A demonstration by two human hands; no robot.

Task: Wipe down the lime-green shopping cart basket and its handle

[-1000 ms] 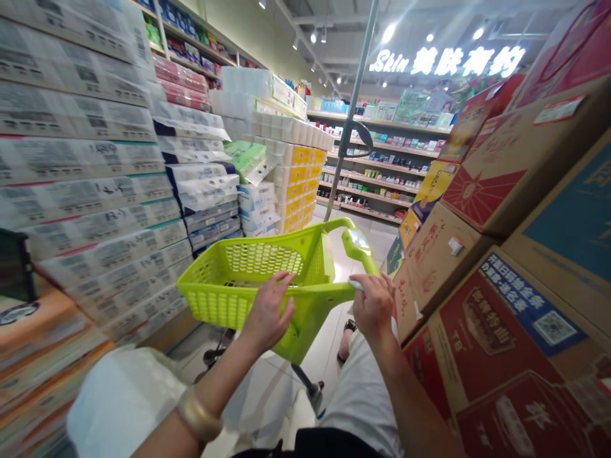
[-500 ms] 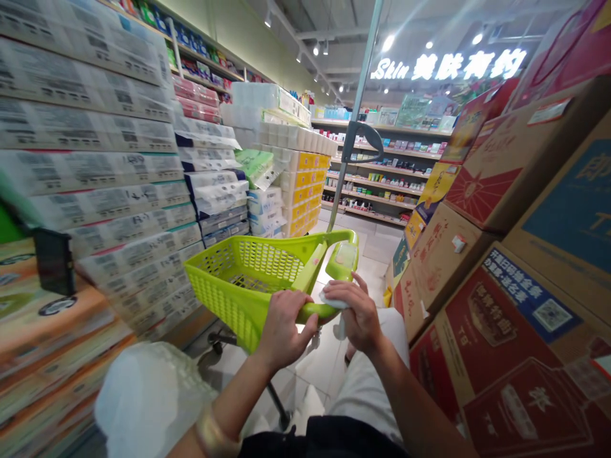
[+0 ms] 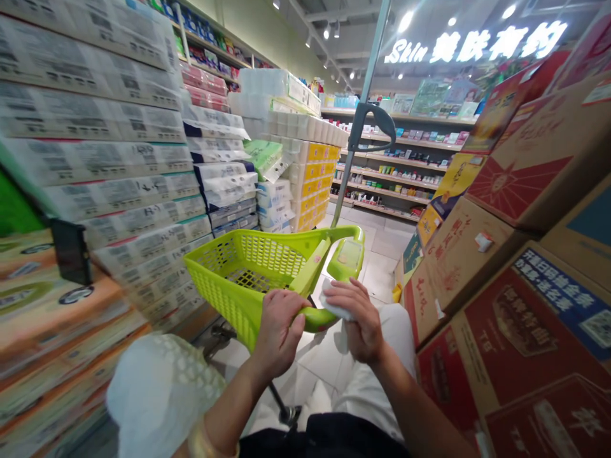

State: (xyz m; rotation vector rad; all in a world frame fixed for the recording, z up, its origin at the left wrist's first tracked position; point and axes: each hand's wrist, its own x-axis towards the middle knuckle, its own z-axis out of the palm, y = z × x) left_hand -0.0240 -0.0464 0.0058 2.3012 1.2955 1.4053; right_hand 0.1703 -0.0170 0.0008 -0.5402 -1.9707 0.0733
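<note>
A lime-green plastic shopping cart basket [image 3: 248,267] stands in front of me in a store aisle. My left hand [image 3: 279,331] is closed round the near rim and handle bar of the cart. My right hand [image 3: 356,315] presses a white wipe [image 3: 331,306] against the green handle [image 3: 351,257], fingers curled over the cloth. A grey pole [image 3: 363,121] with a hook rises from the cart's far side. The basket looks empty inside.
Stacks of packaged tissue paper [image 3: 119,165] wall the left side. Cardboard boxes in red and brown [image 3: 501,267] are piled close on the right. Shelves of small goods [image 3: 396,184] cross the aisle's far end. Pale tiled floor [image 3: 382,248] runs ahead.
My left hand moved from the basket's side wall to grip the handle bar. My right hand slid left along the handle with the wipe. The cart has swung closer and to the left.
</note>
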